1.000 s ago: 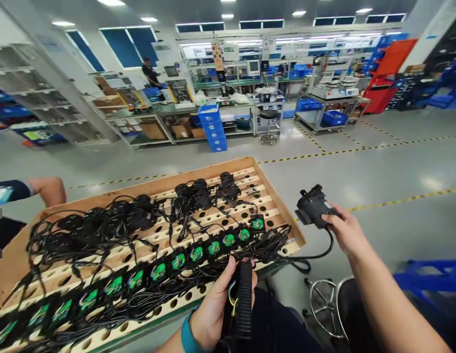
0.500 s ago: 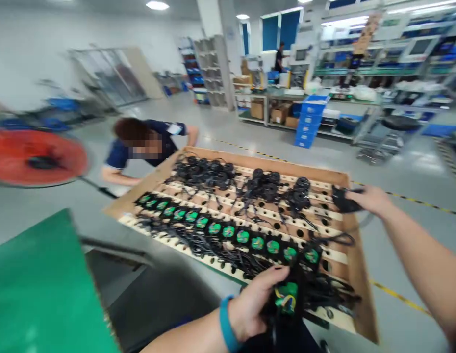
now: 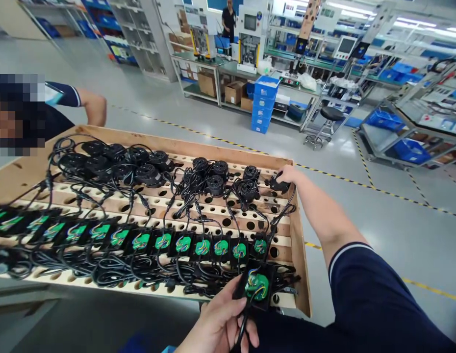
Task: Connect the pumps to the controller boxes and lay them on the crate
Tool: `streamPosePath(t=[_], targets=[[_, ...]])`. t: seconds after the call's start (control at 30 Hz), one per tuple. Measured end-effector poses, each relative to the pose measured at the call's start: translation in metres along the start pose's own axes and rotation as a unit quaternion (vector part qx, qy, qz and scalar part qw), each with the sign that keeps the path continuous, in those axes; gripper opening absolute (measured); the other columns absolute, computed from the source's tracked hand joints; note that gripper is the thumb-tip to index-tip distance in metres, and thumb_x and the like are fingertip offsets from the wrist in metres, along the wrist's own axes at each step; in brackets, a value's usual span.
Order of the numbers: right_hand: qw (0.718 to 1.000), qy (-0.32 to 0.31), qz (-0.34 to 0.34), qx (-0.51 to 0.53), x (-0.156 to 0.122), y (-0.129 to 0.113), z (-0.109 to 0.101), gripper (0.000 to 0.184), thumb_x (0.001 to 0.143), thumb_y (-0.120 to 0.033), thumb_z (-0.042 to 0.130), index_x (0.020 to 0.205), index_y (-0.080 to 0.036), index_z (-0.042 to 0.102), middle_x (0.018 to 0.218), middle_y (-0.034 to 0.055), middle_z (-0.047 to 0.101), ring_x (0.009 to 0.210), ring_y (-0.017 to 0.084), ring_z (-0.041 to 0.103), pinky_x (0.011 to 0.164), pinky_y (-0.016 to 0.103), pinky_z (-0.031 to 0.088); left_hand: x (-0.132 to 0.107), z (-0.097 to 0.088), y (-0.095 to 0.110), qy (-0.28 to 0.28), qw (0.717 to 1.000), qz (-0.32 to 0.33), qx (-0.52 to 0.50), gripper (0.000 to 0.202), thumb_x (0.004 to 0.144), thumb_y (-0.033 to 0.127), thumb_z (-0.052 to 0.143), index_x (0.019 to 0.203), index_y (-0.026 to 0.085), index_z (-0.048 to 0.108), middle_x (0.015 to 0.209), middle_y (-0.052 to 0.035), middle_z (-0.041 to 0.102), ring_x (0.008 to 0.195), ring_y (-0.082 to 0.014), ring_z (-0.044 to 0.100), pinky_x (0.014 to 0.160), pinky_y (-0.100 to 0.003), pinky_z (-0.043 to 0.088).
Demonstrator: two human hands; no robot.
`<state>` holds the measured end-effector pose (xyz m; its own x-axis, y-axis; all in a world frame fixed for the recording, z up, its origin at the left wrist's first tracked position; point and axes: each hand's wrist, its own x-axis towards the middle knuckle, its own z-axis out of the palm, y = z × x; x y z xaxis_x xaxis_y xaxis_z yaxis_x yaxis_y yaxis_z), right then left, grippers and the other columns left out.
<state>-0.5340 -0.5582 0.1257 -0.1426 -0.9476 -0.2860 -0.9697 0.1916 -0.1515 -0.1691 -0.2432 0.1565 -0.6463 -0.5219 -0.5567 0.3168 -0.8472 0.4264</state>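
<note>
A wooden tray (image 3: 299, 264) with rows of holes lies in front of me. My left hand (image 3: 222, 321) grips a black module with a green board and coloured wires (image 3: 256, 287) at the tray's near right corner, beside a row of several like modules (image 3: 162, 241). My right hand (image 3: 290, 175) reaches to the far right of the tray and holds a black round plug part (image 3: 277, 184) down next to several similar black round parts (image 3: 213, 182). Black cables (image 3: 114, 267) tangle across the tray.
A co-worker in a dark shirt (image 3: 61, 95) leans at the tray's far left corner. Beyond lie grey floor with yellow dashed lines (image 3: 378, 189), stacked blue bins (image 3: 264, 105), a stool (image 3: 325, 125), benches and shelving. Another person (image 3: 228, 18) stands far back.
My right hand carried the black plug part from off the tray's right side onto its far right row. My left hand moved the green-board module to the near row's end. The view swung.
</note>
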Motion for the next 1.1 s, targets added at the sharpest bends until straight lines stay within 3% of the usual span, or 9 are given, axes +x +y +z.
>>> streamPosePath(t=[0.07, 0.2, 0.3, 0.57, 0.73, 0.87, 1.0, 1.1], targets=[[1.0, -0.005, -0.008, -0.011, 0.011, 0.004, 0.006, 0.061, 0.064, -0.024, 0.075, 0.123, -0.012, 0.072, 0.113, 0.0124, 0.073, 0.104, 0.028, 0.067, 0.085, 0.027, 0.052, 0.008, -0.001, -0.005, -0.004, 1.0, -0.013, -0.009, 0.058, 0.092, 0.035, 0.064, 0.143, 0.021, 0.04, 0.086, -0.005, 0.069, 0.053, -0.0165, 0.067, 0.041, -0.02, 0.048], [0.999, -0.002, -0.026, -0.026, 0.025, 0.007, 0.012, 0.062, 0.065, -0.023, 0.074, 0.126, -0.015, 0.071, 0.121, 0.0109, 0.071, 0.111, 0.028, 0.064, 0.089, 0.027, 0.051, 0.019, 0.0, -0.007, 0.047, 0.999, -0.018, -0.014, 0.053, 0.096, 0.049, 0.057, 0.14, 0.023, 0.045, 0.087, -0.0048, 0.069, 0.043, -0.0128, 0.061, 0.034, -0.019, 0.04], [0.999, -0.005, -0.033, -0.037, 0.029, 0.005, 0.01, 0.062, 0.062, -0.021, 0.075, 0.124, -0.015, 0.072, 0.12, 0.0106, 0.072, 0.109, 0.029, 0.065, 0.089, 0.028, 0.051, 0.021, 0.001, -0.002, 0.073, 0.997, -0.013, -0.012, 0.052, 0.094, 0.047, 0.06, 0.138, 0.024, 0.045, 0.088, -0.004, 0.069, 0.041, -0.0125, 0.059, 0.031, -0.019, 0.035], [0.998, -0.037, -0.022, -0.042, 0.033, 0.007, 0.012, 0.057, 0.058, -0.017, 0.078, 0.115, -0.016, 0.075, 0.108, 0.0089, 0.075, 0.103, 0.027, 0.067, 0.086, 0.027, 0.052, 0.022, 0.001, 0.005, 0.113, 0.993, -0.008, -0.02, 0.059, 0.091, 0.042, 0.066, 0.141, 0.024, 0.04, 0.083, -0.0016, 0.068, 0.044, -0.0138, 0.059, 0.033, -0.021, 0.039], [0.999, -0.023, 0.021, -0.018, 0.027, 0.004, 0.02, 0.049, 0.065, -0.031, 0.079, 0.11, -0.013, 0.075, 0.104, 0.013, 0.074, 0.101, 0.028, 0.067, 0.085, 0.03, 0.053, 0.029, -0.004, -0.003, 0.095, 0.995, -0.025, -0.026, 0.063, 0.089, 0.043, 0.068, 0.142, 0.025, 0.039, 0.084, -0.0028, 0.071, 0.044, -0.0155, 0.061, 0.033, -0.022, 0.04], [0.997, 0.012, 0.074, 0.014, 0.031, 0.004, 0.014, 0.056, 0.071, -0.045, 0.077, 0.111, -0.006, 0.071, 0.107, 0.0209, 0.071, 0.099, 0.031, 0.068, 0.084, 0.036, 0.054, 0.032, -0.014, -0.007, 0.075, 0.995, -0.05, -0.039, 0.066, 0.088, 0.036, 0.069, 0.146, 0.024, 0.039, 0.081, -0.004, 0.072, 0.047, -0.0173, 0.064, 0.041, -0.024, 0.046], [0.98, 0.029, 0.155, 0.121, 0.043, 0.008, 0.013, 0.062, 0.086, -0.055, 0.061, 0.114, 0.0, 0.067, 0.102, 0.0249, 0.07, 0.088, 0.032, 0.07, 0.08, 0.039, 0.056, 0.032, -0.018, -0.006, 0.033, 0.996, -0.073, -0.045, 0.073, 0.088, 0.03, 0.067, 0.151, 0.023, 0.03, 0.072, -0.0024, 0.07, 0.053, -0.02, 0.068, 0.049, -0.026, 0.051], [0.987, 0.005, 0.113, 0.117, 0.049, 0.008, 0.024, 0.065, 0.095, -0.055, 0.043, 0.119, 0.001, 0.065, 0.099, 0.0254, 0.071, 0.082, 0.032, 0.071, 0.076, 0.039, 0.056, 0.031, -0.016, -0.007, 0.004, 0.998, -0.066, -0.023, 0.074, 0.086, 0.03, 0.069, 0.15, 0.021, 0.032, 0.071, -0.0042, 0.069, 0.062, -0.0239, 0.071, 0.054, -0.028, 0.052]])
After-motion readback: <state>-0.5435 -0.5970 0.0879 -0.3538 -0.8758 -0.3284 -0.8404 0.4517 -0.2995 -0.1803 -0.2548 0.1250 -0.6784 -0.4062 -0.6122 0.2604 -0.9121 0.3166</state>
